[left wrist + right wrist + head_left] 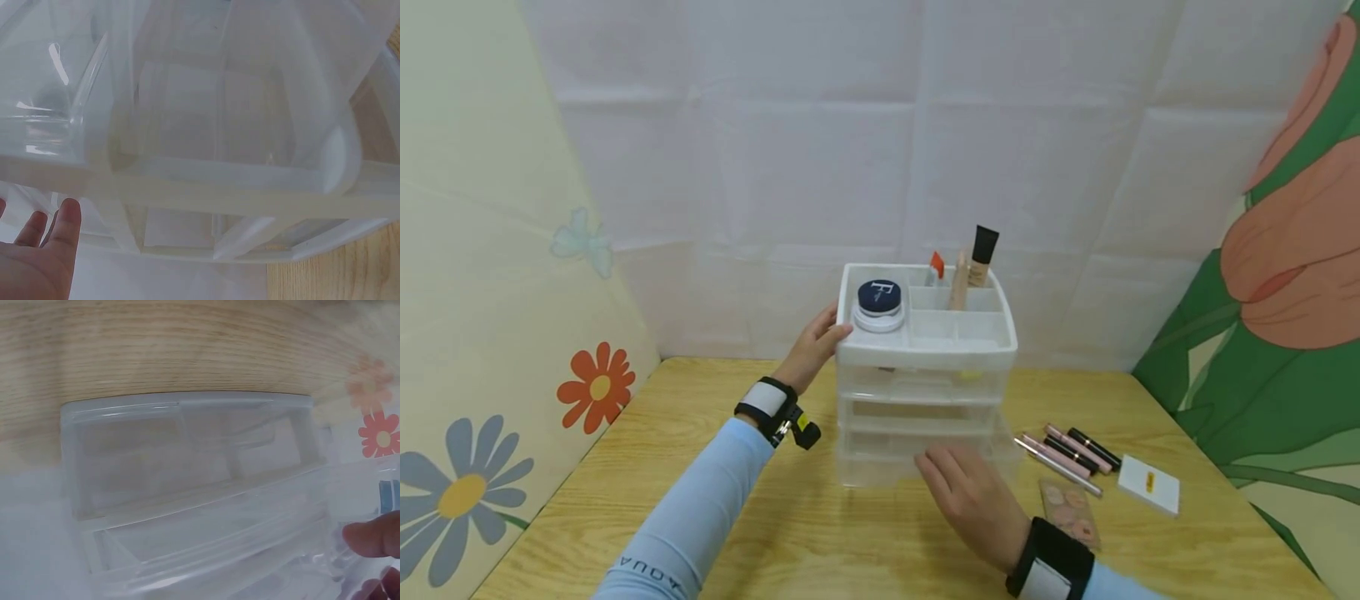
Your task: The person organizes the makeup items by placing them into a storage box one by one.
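A white plastic organizer [927,359] with clear drawers stands on the wooden table. My left hand [814,343] rests against its upper left side, thumb by the top edge; in the left wrist view its fingers [64,228] reach beside the plastic frame. My right hand [973,500] is in front of the lowest clear drawer [876,467], fingers loosely bent and overlapping the drawer's front. In the right wrist view the thumb [373,535] lies right at a clear drawer edge, apart from the fingers. A round jar with a navy lid [879,297] sits in the organizer's top tray.
Upright in the top compartments are a black-capped tube [983,250] and a red-tipped item [936,266]. Right of the organizer lie several slim cosmetic tubes [1071,454], a white box [1149,484] and a makeup palette [1070,510]. A white cloth [760,183] hangs behind.
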`<act>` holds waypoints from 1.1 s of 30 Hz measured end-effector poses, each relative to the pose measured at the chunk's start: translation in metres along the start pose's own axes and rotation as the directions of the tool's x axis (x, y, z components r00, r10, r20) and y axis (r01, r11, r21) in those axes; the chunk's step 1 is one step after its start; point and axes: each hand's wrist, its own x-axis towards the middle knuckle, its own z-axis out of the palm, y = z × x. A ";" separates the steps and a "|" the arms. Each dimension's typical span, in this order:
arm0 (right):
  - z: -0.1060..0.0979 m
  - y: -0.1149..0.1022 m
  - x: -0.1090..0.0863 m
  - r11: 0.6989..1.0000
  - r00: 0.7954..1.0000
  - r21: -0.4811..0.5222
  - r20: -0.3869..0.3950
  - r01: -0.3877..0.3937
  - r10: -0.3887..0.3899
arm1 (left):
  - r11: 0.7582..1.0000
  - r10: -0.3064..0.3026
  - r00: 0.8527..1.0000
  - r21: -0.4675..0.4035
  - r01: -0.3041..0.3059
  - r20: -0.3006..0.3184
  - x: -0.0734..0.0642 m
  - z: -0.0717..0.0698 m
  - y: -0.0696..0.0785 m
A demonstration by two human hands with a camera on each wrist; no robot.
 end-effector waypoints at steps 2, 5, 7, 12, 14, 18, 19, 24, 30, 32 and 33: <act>-0.003 -0.002 -0.001 1.000 1.000 0.017 -0.015 -0.002 0.002 | 1.000 0.005 1.000 -0.001 -0.005 -0.002 0.000 0.000 0.000; -0.006 -0.006 -0.003 0.999 1.000 0.033 -0.030 -0.004 0.005 | 1.000 0.007 1.000 -0.007 -0.007 -0.002 -0.001 0.000 0.000; -0.009 -0.008 -0.003 0.999 0.999 0.046 -0.032 -0.005 0.006 | 1.000 0.008 1.000 -0.012 -0.008 0.000 -0.001 0.000 0.000; -0.014 -0.015 -0.003 0.998 0.999 0.054 -0.045 0.012 -0.009 | 1.000 0.012 1.000 -0.024 -0.012 0.003 0.001 -0.001 -0.001; -0.015 -0.016 -0.003 0.998 0.999 0.057 -0.053 0.015 -0.012 | 1.000 0.012 1.000 -0.024 -0.012 0.000 0.001 -0.001 0.000; -0.018 -0.018 -0.004 0.998 0.998 0.059 -0.060 0.012 -0.008 | 1.000 0.006 1.000 -0.021 -0.006 -0.008 -0.001 0.000 0.001; -0.018 -0.019 -0.004 0.998 0.998 0.058 -0.067 0.013 -0.009 | 1.000 0.004 1.000 -0.019 -0.004 -0.009 -0.001 0.000 0.001; -0.020 -0.021 -0.007 0.999 0.996 0.040 -0.089 0.019 -0.015 | 1.000 0.004 1.000 -0.009 -0.004 -0.013 -0.001 0.001 -0.001; -0.022 -0.022 -0.008 1.000 0.993 0.005 -0.116 0.027 -0.026 | 1.000 0.007 1.000 -0.002 -0.007 -0.014 -0.001 0.003 -0.001; -0.023 -0.023 -0.008 1.000 0.992 -0.002 -0.122 0.029 -0.030 | 1.000 0.006 1.000 -0.001 -0.006 -0.014 -0.001 0.003 -0.001; -0.023 -0.024 -0.008 0.999 0.992 -0.006 -0.122 0.032 -0.032 | 1.000 0.004 1.000 -0.002 -0.004 -0.015 -0.001 0.004 -0.001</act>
